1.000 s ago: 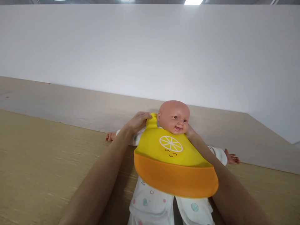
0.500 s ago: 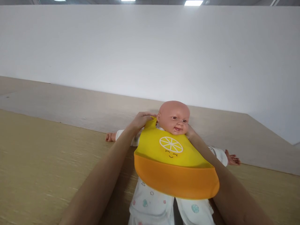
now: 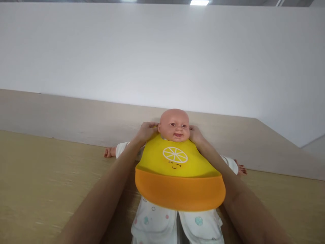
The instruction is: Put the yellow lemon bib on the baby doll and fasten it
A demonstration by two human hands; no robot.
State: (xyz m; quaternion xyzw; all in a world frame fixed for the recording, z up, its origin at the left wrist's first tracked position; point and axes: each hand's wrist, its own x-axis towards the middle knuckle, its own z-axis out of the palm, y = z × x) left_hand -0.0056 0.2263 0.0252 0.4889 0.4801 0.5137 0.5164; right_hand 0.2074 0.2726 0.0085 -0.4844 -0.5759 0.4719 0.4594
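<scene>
A baby doll point(image 3: 174, 120) with a bald head lies on its back, its arms spread to both sides. Over its chest lies a yellow bib point(image 3: 157, 154) with a lemon-slice print and an orange catch pocket point(image 3: 180, 191). My left hand point(image 3: 147, 131) is closed on the bib's neck strap beside the doll's ear; the fingertips pass behind the head. On the other side of the neck, my right hand point(image 3: 196, 135) has its fingers bent in behind the head, where the strap end is hidden. White printed clothes point(image 3: 154, 217) cover the doll's body below the bib.
The doll rests on a tan surface point(image 3: 63, 176). A pale beige band point(image 3: 76, 117) runs behind it, and a white wall point(image 3: 152, 54) rises beyond. Ceiling lights show along the top edge.
The doll's head has turned to face more upright between my hands. My right hand shows more beside the neck, and the bib sits more level. The whole view has shifted slightly.
</scene>
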